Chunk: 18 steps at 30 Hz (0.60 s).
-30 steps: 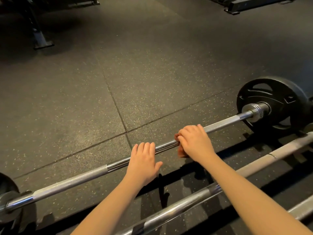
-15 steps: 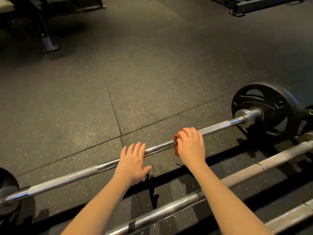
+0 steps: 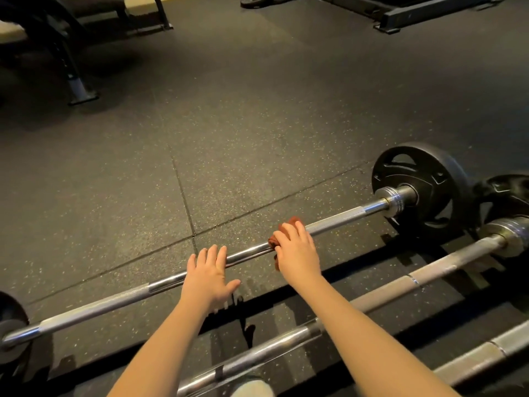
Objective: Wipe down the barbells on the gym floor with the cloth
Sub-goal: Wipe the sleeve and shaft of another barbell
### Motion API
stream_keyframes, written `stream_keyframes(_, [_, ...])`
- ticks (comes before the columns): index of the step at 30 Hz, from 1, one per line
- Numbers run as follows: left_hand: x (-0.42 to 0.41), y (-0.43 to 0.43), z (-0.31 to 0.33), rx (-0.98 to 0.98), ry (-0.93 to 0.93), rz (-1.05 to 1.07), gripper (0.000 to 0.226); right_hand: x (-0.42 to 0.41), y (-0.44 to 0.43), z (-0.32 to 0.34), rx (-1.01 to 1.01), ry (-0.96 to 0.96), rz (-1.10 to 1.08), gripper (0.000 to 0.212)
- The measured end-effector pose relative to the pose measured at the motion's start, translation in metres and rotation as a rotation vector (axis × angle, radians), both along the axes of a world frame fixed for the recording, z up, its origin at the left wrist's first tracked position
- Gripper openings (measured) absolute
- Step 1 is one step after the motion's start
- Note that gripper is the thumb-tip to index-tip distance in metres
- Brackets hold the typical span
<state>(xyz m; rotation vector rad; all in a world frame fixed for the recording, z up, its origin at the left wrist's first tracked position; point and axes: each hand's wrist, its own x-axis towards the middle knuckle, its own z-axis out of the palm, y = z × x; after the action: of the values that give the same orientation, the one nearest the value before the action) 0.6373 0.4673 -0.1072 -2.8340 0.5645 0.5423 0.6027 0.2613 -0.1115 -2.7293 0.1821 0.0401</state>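
Note:
A chrome barbell [image 3: 340, 216] lies across the dark rubber floor, with a black plate [image 3: 423, 184] on its right end and part of another plate [image 3: 8, 310] at its left end. My right hand [image 3: 297, 250] wraps a reddish-brown cloth [image 3: 289, 222] around the bar's middle and grips it. My left hand [image 3: 209, 276] rests flat on the bar a little to the left, fingers straight. A second barbell [image 3: 429, 275] lies nearer to me, and a third bar [image 3: 486, 353] shows at the lower right.
A bench frame with a metal foot [image 3: 80, 93] stands at the far left. A black rack base [image 3: 415, 12] lies at the far right. A second black plate [image 3: 503, 193] sits beside the first. Open rubber flooring [image 3: 229, 110] stretches beyond the bars.
My right hand with the cloth has slid slightly to the right along the bar. The left hand stays flat on the bar. The view has tilted up a little.

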Motion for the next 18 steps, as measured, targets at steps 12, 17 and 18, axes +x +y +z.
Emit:
stream_keyframes(12, [-0.001,-0.059,-0.004,-0.050,-0.011,-0.098,0.095,0.011,-0.033,0.001,-0.120,-0.020,0.177,0.031])
stream_keyframes(17, [-0.002,-0.067,-0.009,-0.091,-0.053,-0.122,0.094,0.017,-0.083,0.003,-0.199,0.016,-0.073,0.028])
stream_keyframes(18, [-0.002,-0.068,-0.008,-0.092,-0.058,-0.123,0.094,0.012,-0.077,0.000,-0.194,0.005,-0.113,0.028])
